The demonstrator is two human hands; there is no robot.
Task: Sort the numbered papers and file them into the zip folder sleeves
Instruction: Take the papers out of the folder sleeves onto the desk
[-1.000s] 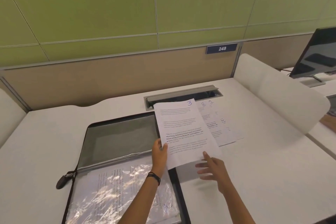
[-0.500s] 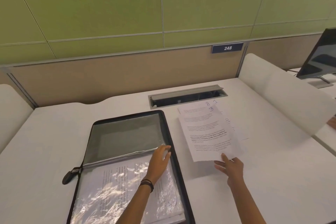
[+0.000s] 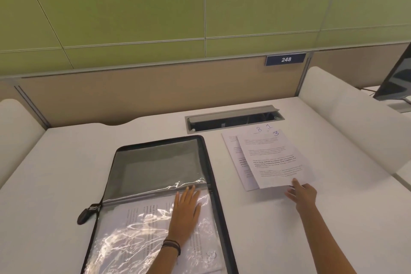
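- One zip folder [image 3: 209, 162] is laid open on the white desk [image 3: 55, 173], left of centre, with its black edging seen all round.
- Two halves of the folder are seen: a grey mesh pocket [image 3: 155, 162] on the far half and a clear sleeve [image 3: 124, 240] on the near half.
- Printed paper [image 3: 142, 213] is held inside the clear sleeve; the number of sheets in it cannot be told.
- One left hand [image 3: 185, 213] is laid flat on the clear sleeve with fingers straight and together; nothing is gripped by it.
- Dark wristbands [image 3: 172, 246] are worn on the left wrist.
- One loose pile of papers is placed on the desk to the right of the folder, apart from it.
- Three handwritten numbers are read on the pile: 8, 1 and 3.
- The sheet marked 3 [image 3: 273, 158] is uppermost and slightly slanted; the paper beneath [image 3: 233, 147] is exposed at the left and far edges.
- One right hand [image 3: 303, 193] is stretched to the near edge of the sheet marked 3, with fingertips touching it; whether the sheet is pinched cannot be told.
- One black zip pull [image 3: 85, 216] is lying on the desk at the folder's left edge.
- One open cable hatch [image 3: 233, 118] is set in the desk behind the papers.
- One blue plate [image 3: 285, 59] reading 248 is fixed on the partition.
- One monitor [image 3: 398, 82] is partly seen at the far right.
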